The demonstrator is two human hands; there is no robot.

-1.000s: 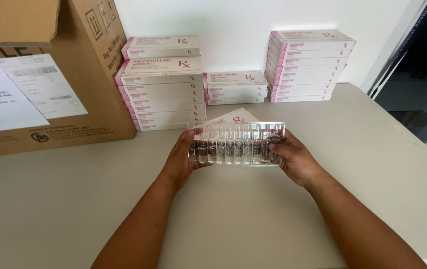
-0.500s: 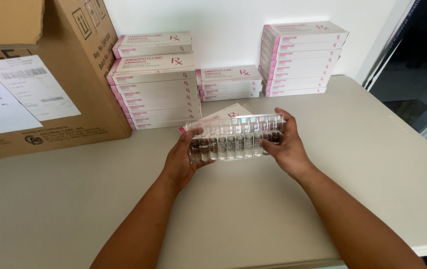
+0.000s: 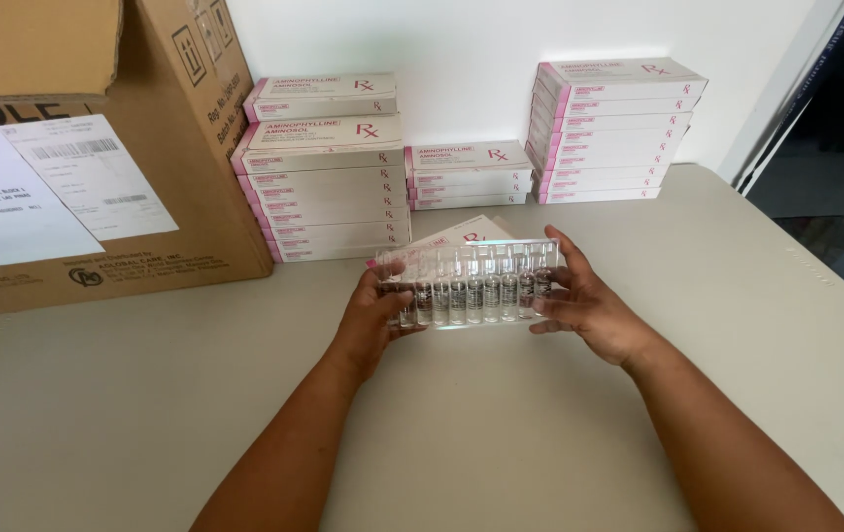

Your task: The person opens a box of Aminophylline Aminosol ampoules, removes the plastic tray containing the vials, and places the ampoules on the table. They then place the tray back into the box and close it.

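Left hand: the left hand (image 3: pixel 374 313) grips the left end of a clear plastic tray (image 3: pixel 468 283), thumb on the near face, fingers curled behind it; clamped on the tray.
Right hand: the right hand (image 3: pixel 591 307) is at the tray's right end, fingers spread and fairly straight, fingertips touching the end and rear edge; it steadies the tray but is not wrapped round it.
Tray position: held in the air above the counter (image 3: pixel 501 414), long side running left to right, tilted so its face is turned toward the camera.
Tray contents: a single row of small glass ampoules (image 3: pixel 475 292) standing side by side in moulded slots, each with a pale label band; contents look clear.
Behind the tray: one flat white carton with a pink edge (image 3: pixel 463 232) lies on the counter at an angle, partly hidden by the tray.
Left stack: a tall stack of white and pink cartons (image 3: pixel 321 177) stands against the wall, just beside the cardboard box.
Middle stack: a low stack of the same cartons (image 3: pixel 466 174), just beside the left stack.
Right stack: a taller stack (image 3: pixel 611 128), set apart from the middle one.
Cardboard box: a large brown shipping box (image 3: pixel 146 148) at far left on the counter, paper sheets (image 3: pixel 37 192) stuck to its front.
Counter: pale beige surface; both forearms reach over it from the near edge.
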